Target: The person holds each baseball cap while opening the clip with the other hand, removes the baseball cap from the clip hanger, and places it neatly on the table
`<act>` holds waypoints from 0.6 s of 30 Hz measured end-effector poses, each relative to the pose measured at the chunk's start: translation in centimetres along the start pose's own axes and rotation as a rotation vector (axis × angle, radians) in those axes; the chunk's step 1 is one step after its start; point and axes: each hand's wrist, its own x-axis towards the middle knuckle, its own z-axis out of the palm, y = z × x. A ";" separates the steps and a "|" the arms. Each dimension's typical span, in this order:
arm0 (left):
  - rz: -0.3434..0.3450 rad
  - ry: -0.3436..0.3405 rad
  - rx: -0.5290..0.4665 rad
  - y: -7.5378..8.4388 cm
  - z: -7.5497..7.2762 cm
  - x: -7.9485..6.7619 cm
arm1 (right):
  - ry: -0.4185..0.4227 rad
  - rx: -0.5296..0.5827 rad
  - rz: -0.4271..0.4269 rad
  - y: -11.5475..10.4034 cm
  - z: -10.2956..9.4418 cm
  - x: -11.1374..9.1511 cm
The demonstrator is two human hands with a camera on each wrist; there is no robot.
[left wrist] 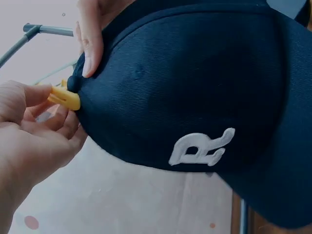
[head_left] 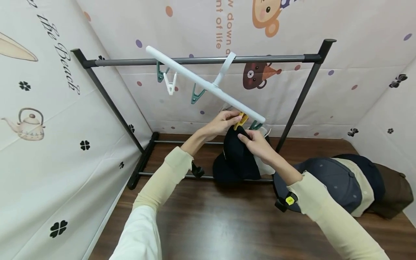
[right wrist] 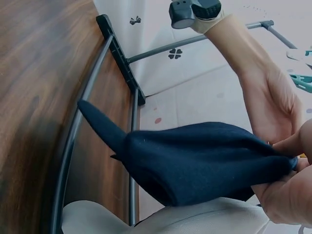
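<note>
A navy baseball cap (head_left: pixel 238 155) hangs brim down below the low right end of a tilted white clip hanger (head_left: pixel 198 79). My left hand (head_left: pixel 222 124) pinches a yellow clip (left wrist: pixel 68 99) between thumb and fingers. In the left wrist view the clip's jaws meet the cap's crown beside its top button (left wrist: pixel 74 83). My right hand (head_left: pixel 256 142) grips the crown fabric just beside the clip. A raised white letter R (left wrist: pixel 202 147) marks the cap's front. Behind it hangs a white cap (right wrist: pixel 204 219), partly hidden, near a green clip (head_left: pixel 255 125).
The hanger's hook (head_left: pixel 225 68) goes over the top bar (head_left: pixel 130 62) of a dark metal rack. Green clips (head_left: pixel 197 94) and a white clip (head_left: pixel 170 83) dangle from its left half. Several caps (head_left: pixel 325 184) lie in a row on the wooden floor (head_left: pixel 208 224) at right.
</note>
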 end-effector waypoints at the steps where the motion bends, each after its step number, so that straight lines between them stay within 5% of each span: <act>1: -0.004 0.010 -0.015 0.0 0.1 0.0 | -0.005 0.003 0.000 0.0 0.0 -0.1; 10: 0.004 0.093 -0.053 -0.6 0.4 0.1 | -0.105 -0.036 -0.003 -0.9 0.8 -1.9; 18: -0.042 0.070 -0.047 -0.9 -0.1 0.0 | -0.160 -0.076 -0.066 -1.5 0.3 -3.9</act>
